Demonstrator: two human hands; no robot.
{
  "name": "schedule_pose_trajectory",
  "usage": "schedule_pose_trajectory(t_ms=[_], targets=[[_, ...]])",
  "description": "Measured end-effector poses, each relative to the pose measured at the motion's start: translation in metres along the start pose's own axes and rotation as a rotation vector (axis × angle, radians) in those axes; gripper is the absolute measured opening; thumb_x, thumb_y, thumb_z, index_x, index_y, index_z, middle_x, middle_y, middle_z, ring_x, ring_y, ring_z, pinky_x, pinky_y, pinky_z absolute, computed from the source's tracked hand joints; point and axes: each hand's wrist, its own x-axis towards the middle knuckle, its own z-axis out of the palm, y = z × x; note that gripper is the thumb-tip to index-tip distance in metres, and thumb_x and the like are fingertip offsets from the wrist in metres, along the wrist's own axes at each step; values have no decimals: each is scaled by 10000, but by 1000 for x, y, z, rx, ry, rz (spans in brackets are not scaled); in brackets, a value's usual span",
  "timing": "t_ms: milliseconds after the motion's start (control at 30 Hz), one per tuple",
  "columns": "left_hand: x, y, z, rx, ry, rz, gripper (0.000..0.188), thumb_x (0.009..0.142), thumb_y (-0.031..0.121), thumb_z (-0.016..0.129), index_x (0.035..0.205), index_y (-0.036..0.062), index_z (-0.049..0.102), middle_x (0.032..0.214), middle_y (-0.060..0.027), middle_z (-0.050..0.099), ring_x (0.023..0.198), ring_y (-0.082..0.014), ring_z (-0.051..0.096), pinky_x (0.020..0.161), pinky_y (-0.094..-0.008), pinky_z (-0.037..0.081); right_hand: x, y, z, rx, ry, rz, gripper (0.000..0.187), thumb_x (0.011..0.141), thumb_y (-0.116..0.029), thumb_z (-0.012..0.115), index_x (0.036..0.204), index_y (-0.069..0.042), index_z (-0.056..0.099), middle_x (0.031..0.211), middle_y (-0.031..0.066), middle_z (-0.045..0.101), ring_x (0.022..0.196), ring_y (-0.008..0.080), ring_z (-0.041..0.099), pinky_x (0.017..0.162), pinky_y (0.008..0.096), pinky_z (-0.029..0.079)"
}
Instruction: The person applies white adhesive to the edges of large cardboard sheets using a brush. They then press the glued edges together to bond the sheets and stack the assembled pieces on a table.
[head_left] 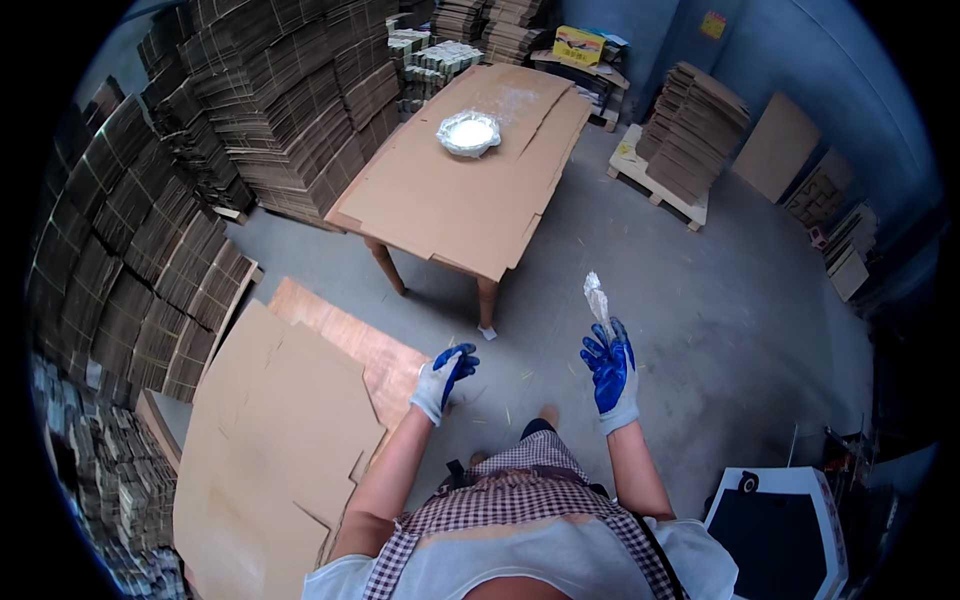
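Note:
Both my hands wear pale gloves with blue-coated palms and fingers. My right hand (612, 375) is closed round the lower end of a slim plastic-wrapped object (597, 298). Its crumpled, shiny top points up and away from me; the wrapping hides what is inside. My left hand (445, 378) is raised over the floor beside a cardboard sheet, fingers loosely bent and apart, with nothing seen in it. Ahead, a round bowl-like dish (468, 133) covered in clear plastic, with white inside, sits on a table (450, 200) topped with cardboard. Neither hand touches the table.
Tall bundled stacks of flat cardboard (290, 110) line the left. A large cardboard sheet (270, 440) lies at my lower left over a reddish board (345, 335). A pallet (655, 185) with cardboard stands at far right. A white-framed dark panel (775, 540) is at lower right.

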Motion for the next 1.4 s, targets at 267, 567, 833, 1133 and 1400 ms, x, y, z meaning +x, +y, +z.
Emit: schedule_pose_trajectory(t_ms=[267, 567, 833, 1133, 1400], targets=[[243, 86, 42, -5, 122, 30, 395, 964, 353, 490, 1223, 63, 558, 1052, -103, 651, 875, -182, 629, 794, -295, 505, 209, 10, -24, -3, 3, 116, 513, 974, -291, 438, 1440, -115, 313, 1331, 134, 482, 1069, 231, 563, 899, 347, 461], [531, 146, 45, -328, 483, -219, 527, 903, 455, 559, 1271, 100, 433, 1143, -116, 594, 922, -267, 604, 791, -398, 510, 405, -32, -35, -138, -90, 213, 532, 977, -324, 436, 1442, -104, 300, 1326, 129, 488, 1037, 208, 582, 870, 320, 480], [627, 143, 18, -471, 648, -295, 352, 851, 439, 635, 996, 118, 621, 915, -72, 657, 884, -266, 617, 754, -414, 521, 490, -41, -51, -128, -85, 287, 532, 977, -317, 440, 1440, -96, 300, 1310, 132, 497, 1014, 205, 583, 860, 321, 482], [650, 150, 8, -560, 804, -148, 261, 901, 249, 589, 1137, 138, 576, 1015, -68, 657, 937, -268, 622, 797, -435, 523, 527, -40, -63, -101, -84, 327, 530, 976, -311, 447, 1437, -93, 306, 1299, 125, 508, 1003, 198, 590, 839, 304, 489], [613, 173, 2, -623, 721, 123, 368, 841, 71, 589, 1204, 65, 526, 1061, -125, 637, 882, -299, 639, 741, -431, 564, 546, -38, -68, -106, -164, 295, 535, 982, -320, 429, 1442, -81, 296, 1297, 131, 506, 1003, 193, 585, 848, 302, 484]])
